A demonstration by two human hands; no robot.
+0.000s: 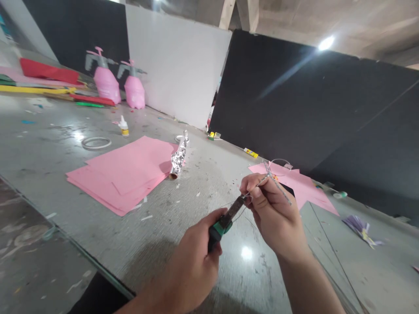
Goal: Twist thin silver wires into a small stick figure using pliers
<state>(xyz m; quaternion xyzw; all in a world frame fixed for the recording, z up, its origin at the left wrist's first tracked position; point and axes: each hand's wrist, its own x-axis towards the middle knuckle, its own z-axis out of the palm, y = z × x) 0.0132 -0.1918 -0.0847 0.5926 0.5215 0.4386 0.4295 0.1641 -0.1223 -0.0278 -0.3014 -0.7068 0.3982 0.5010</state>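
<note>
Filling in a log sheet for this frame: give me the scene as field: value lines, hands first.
left hand: gripping a green-and-black tool, likely pliers
right hand: pinching a silvery wire
tool tip: at the right fingertips; exact contact too small to tell
left of hands: pink paper stack, foil roll at its right edge
further back: white ring, small bottle, two pink spray bottles

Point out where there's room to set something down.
Scraps aside, there is room between the foil roll and the left hand, and between the pink stack and lower-left table edge. The far left is crowded with spray bottles and coloured sheets.
</note>
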